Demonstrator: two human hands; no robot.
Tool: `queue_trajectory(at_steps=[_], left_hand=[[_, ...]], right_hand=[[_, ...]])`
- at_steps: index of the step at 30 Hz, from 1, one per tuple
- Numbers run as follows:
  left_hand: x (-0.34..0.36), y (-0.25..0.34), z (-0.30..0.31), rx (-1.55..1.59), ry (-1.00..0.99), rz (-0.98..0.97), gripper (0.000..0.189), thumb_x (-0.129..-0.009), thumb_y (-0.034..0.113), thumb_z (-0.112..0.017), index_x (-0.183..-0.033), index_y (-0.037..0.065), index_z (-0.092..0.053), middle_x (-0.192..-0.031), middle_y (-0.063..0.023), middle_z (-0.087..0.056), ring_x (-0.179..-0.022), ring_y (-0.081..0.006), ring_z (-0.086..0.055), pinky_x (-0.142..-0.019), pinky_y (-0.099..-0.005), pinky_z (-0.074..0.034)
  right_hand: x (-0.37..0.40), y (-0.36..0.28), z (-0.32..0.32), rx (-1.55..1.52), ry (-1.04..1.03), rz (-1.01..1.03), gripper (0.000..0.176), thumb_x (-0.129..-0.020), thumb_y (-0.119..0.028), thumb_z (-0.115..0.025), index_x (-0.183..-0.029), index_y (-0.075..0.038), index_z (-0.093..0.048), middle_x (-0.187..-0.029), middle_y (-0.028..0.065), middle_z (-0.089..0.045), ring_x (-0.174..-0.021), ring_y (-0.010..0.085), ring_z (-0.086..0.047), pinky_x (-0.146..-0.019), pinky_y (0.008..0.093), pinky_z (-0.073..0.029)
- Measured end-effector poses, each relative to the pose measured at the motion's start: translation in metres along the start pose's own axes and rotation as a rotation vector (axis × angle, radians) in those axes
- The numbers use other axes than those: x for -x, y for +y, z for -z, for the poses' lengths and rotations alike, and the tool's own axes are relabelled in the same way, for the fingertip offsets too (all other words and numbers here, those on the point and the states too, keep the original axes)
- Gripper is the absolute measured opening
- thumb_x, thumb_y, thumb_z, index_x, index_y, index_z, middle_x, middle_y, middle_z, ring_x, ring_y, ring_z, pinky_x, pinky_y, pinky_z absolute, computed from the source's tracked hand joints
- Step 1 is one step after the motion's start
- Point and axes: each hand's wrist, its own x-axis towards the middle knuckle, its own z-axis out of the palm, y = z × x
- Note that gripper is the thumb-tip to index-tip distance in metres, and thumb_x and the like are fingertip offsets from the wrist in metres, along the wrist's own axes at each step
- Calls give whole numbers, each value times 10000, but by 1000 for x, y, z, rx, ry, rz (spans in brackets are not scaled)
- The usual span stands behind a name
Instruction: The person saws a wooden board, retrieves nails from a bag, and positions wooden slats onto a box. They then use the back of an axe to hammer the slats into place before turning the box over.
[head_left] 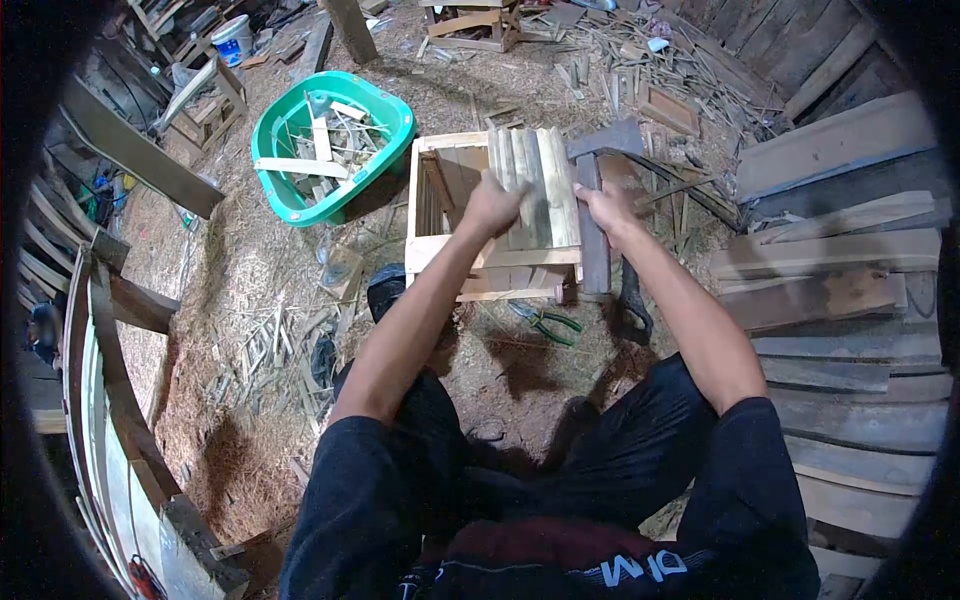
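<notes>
A small wooden crate [430, 246] of pale timber stands on the ground before me, with several slats [548, 190] laid across the right part of its top. Above these slats my left hand [495, 205] is closed, its fingertips blurred. Whatever it holds, if anything, is hidden. My right hand [607, 210] is at the crate's right side, over a dark T-shaped piece [594, 255] that lies along the slats. Its thumb points left across that piece; the other fingers are smeared or hidden. Green-handled pliers [545, 322] lie on the ground just below the crate.
A green tub [278, 195] of wood scraps stands left of the crate. Boards [840, 345] are stacked along the right. Posts [140, 150] and curved planks [105, 400] stand at left. Sawdust and offcuts [265, 345] cover the ground. A white bucket [232, 42] sits at the back.
</notes>
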Motion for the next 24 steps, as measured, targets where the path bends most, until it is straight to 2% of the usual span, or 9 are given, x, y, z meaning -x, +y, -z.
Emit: queue_trajectory(at_steps=[3,6,7,10,11,14,15,19,24], left_hand=[[-46,-33,-6,481,-114,214,570,-805,363,-758,-1115,-75,-563,-1006,-262,-699,-928,-346,-699,-841,-386,-537],[-61,-50,-25,67,144,69,435,-798,302,-766,-1052,-37,-669,-876,-116,-689,-673,-179,-649,-580,-318,-506],[-52,-37,-16,94,55,86,639,-693,400,-844,-1077,-73,-651,-976,-225,-721,-900,-316,-713,-840,-374,-538],[-41,-5,0,53,43,-4,616,-680,431,-844,-986,-83,-697,-968,-234,-722,-914,-314,-713,-852,-380,-537],[-45,10,7,-153,18,39,648,-720,522,-789,-964,-74,-716,-964,-246,-719,-917,-326,-713,-847,-392,-537],[-82,14,12,-259,-68,-76,700,-782,615,-702,-951,-64,-720,-928,-248,-719,-908,-339,-713,-840,-400,-537],[-80,31,18,-302,-113,-140,744,-834,672,-617,-948,-55,-724,-866,-239,-715,-856,-330,-709,-812,-405,-535],[-111,60,26,-333,-253,-360,596,-948,572,-564,-1017,3,-728,-825,-197,-708,-780,-221,-662,-764,-385,-512],[-138,88,20,-629,-362,-520,575,-963,570,-508,-1046,43,-725,-876,-243,-705,-819,-343,-689,-782,-428,-526]], right_hand=[[23,-13,3,-96,-31,-31,349,-931,-255,-630,-1128,32,-654,-1017,125,-702,-893,233,-654,-801,395,-518],[15,4,3,-155,1,-4,270,-927,-246,-671,-1060,-11,-673,-957,95,-697,-834,177,-645,-747,353,-518],[8,12,4,-146,-13,37,250,-934,-257,-665,-1025,-24,-670,-925,88,-686,-835,178,-646,-708,335,-527],[13,14,19,-185,-87,-5,248,-939,-263,-660,-995,-22,-644,-866,61,-666,-815,174,-646,-658,316,-537],[20,8,26,-212,-93,-9,233,-920,-243,-670,-993,-22,-682,-876,51,-667,-747,163,-596,-693,356,-478],[22,3,45,-150,17,-10,209,-950,-228,-639,-1008,-30,-604,-897,74,-641,-774,172,-646,-656,334,-574],[25,1,54,-187,41,24,185,-954,-206,-626,-1022,-36,-598,-900,81,-640,-791,176,-647,-679,343,-568],[-7,18,80,-262,308,152,191,-947,-204,-627,-1029,-33,-604,-857,81,-644,-862,201,-650,-728,372,-538],[-17,18,109,4,446,152,353,-909,-277,-650,-1092,21,-600,-1006,183,-665,-943,312,-640,-846,424,-480]])
